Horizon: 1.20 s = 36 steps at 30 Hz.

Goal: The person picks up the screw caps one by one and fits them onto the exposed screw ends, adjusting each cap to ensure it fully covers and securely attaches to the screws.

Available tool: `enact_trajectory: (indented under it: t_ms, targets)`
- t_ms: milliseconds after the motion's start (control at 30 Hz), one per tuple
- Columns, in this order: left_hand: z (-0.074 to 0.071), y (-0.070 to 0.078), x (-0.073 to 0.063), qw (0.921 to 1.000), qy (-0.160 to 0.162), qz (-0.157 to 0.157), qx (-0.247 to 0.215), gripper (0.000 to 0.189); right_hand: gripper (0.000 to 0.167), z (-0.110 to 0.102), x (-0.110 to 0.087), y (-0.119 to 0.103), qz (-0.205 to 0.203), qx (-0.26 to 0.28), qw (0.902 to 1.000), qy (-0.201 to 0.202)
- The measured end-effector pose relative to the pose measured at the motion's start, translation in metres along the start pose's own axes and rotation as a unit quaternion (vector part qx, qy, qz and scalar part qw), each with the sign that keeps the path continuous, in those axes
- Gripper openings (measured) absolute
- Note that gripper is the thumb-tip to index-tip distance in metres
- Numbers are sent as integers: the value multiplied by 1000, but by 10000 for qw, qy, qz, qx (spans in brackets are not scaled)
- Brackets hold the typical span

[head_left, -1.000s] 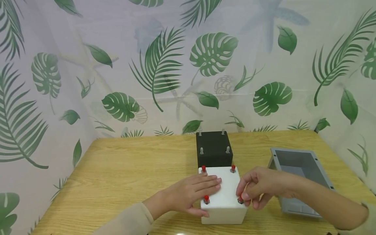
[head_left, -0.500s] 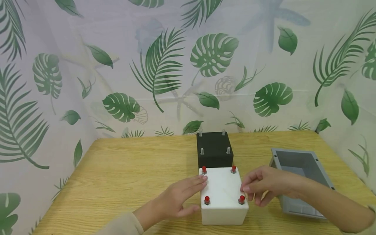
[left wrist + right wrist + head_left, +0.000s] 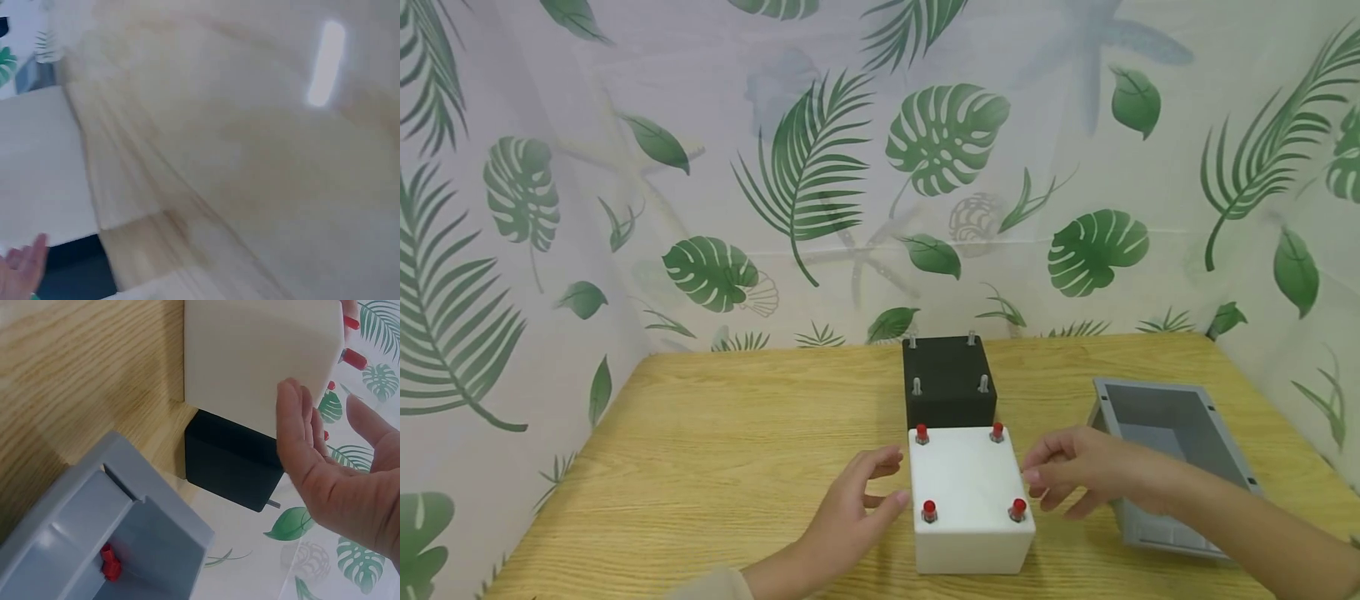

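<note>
A white fabric backdrop (image 3: 1015, 42) printed with green monstera leaves (image 3: 947, 137), palm fronds (image 3: 807, 167), faint starfish (image 3: 1093, 37) and seashells (image 3: 976, 219) surrounds the back and both sides of a table (image 3: 760, 425). Its top shows yellowish wood grain.

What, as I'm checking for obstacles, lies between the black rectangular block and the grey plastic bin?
Bare wood-grain tabletop separates the black block from the grey bin in the head view.

Free room above the white box (image 3: 968, 477) between red caps (image 3: 1018, 506); obstacles: black box (image 3: 947, 367) behind, gray bin (image 3: 1165, 408) right.
</note>
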State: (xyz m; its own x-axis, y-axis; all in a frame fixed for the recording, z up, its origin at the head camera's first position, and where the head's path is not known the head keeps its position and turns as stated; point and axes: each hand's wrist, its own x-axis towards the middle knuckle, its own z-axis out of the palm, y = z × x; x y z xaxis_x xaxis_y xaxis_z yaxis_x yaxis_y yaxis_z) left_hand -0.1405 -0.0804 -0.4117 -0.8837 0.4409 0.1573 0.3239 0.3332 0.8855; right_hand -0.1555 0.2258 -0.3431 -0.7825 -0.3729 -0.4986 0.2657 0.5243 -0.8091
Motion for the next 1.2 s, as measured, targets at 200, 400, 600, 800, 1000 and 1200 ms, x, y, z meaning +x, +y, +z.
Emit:
enact_trajectory:
  t_ms: [200,400,600,800,1000,1200]
  targets:
    - [0,12,6,9755,152,-1641,-1459,57,64,0,1,3,310,690,9971,-96]
    - [-3,17,15,9393,380,-2601,-2204,62,71,4,8,8,443,1245,9912,21]
    - [-2,20,16,9023,207,-3353,-2701,68,66,8,14,13,810,2409,9671,-58]
    - [1,19,18,8807,144,-3717,-2932,74,64,14,13,15,988,3141,9442,-122]
    - [5,19,21,8715,90,-3778,-3125,78,67,21,14,12,1001,3353,9368,26]
    - [7,20,23,8685,116,-3853,-3116,74,70,25,17,14,934,3266,9405,7]
